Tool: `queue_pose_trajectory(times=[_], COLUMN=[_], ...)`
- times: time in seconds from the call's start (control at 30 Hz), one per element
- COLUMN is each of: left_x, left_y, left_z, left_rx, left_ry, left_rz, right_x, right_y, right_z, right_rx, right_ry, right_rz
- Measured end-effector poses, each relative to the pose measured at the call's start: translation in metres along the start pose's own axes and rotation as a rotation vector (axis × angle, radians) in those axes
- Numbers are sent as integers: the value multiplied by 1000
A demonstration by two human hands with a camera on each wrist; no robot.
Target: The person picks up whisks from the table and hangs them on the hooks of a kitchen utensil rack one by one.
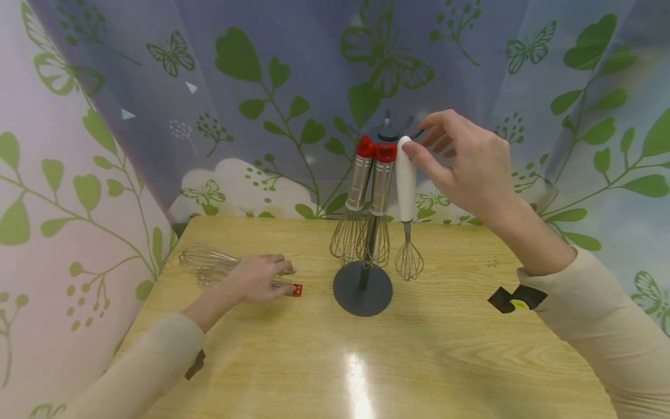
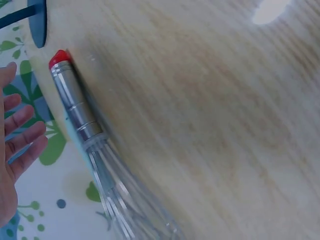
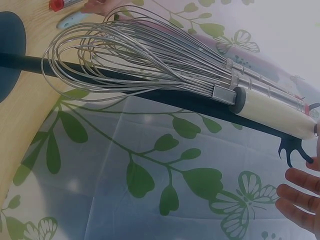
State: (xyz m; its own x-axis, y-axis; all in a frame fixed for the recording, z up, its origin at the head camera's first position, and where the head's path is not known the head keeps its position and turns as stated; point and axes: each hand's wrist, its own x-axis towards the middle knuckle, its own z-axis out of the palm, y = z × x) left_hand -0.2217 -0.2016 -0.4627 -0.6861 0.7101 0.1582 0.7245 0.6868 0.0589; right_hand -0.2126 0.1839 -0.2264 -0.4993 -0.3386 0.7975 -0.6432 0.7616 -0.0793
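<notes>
A dark stand (image 1: 363, 288) with a round base and hooks at its top bears several hanging whisks. Two have steel handles with red ends; the front one (image 1: 382, 189) overlaps the other. Beside them hangs a white-handled whisk (image 1: 406, 180). My right hand (image 1: 466, 157) is at the top of its handle, thumb at the handle's end, the other fingers apart from it near a hook. Over on the left, my left hand (image 1: 259, 278) is spread over whisks lying on the table. A red-ended whisk (image 2: 77, 102) lies beside its fingers in the left wrist view, apart from them.
The wooden table (image 1: 314, 361) backs onto a blue cloth (image 1: 309, 70) printed with leaves and butterflies. A pale blue handle (image 2: 75, 125) lies behind the red-ended whisk on the table. Wire loops (image 1: 201, 256) of the lying whisks point left.
</notes>
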Motion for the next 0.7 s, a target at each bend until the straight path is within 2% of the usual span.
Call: queue_pose_trajectory(times=[0.3, 0.5, 0.7], left_x=[-3, -5, -6], left_y=[-5, -5, -4], left_z=[19, 23, 28], left_rx=[40, 47, 40], left_ry=[-12, -34, -46], left_rz=[-26, -48, -43], right_x=[0, 1, 0], right_y=[0, 0, 0], right_z=[0, 0, -1], right_rx=[0, 1, -4], right_ry=[6, -2, -8], right_rz=[-10, -5, 6])
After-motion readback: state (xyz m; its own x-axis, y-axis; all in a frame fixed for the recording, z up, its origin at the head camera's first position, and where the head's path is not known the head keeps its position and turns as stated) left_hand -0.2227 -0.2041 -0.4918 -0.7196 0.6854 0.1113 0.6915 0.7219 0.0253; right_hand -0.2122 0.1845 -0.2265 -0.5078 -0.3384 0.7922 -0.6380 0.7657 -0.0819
